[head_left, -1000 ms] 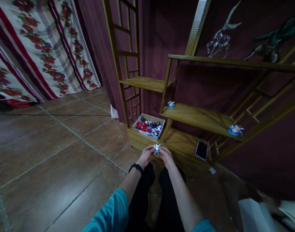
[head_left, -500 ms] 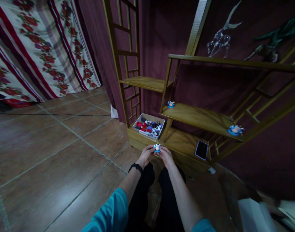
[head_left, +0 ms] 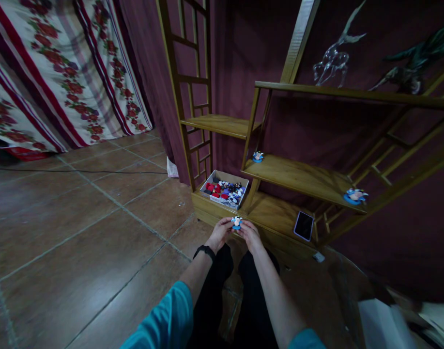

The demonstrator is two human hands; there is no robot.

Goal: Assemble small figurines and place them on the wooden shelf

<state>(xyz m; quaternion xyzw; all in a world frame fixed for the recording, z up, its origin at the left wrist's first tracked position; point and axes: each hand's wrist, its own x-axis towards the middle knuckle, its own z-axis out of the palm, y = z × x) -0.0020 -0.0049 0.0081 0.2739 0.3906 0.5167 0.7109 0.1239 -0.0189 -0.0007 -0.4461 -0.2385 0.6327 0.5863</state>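
Between my two hands is a small white-and-blue figurine (head_left: 237,222) on a round blue base, upright above my knees. My left hand (head_left: 220,233) pinches its left side, a dark band on that wrist. On the other side, the fingers of my right hand (head_left: 250,233) are closed on the figurine too. Just beyond stands an open cardboard box (head_left: 226,202) of small red, black, white and purple figures. Similar blue-based figurines rest on the middle shelf, one figurine (head_left: 258,156) at its left end and another figurine (head_left: 355,196) at its right corner.
A wooden shelf unit (head_left: 294,174) stands ahead. A tablet or phone (head_left: 303,226) lies on its lowest board. Up on the top shelf are a clear deer-like ornament (head_left: 331,63) and a dark green statue (head_left: 410,63). A thin cable (head_left: 98,171) crosses the tiled floor at left.
Almost nothing differs. Both hands keep the figurine in the same place, and the view has shifted very slightly.
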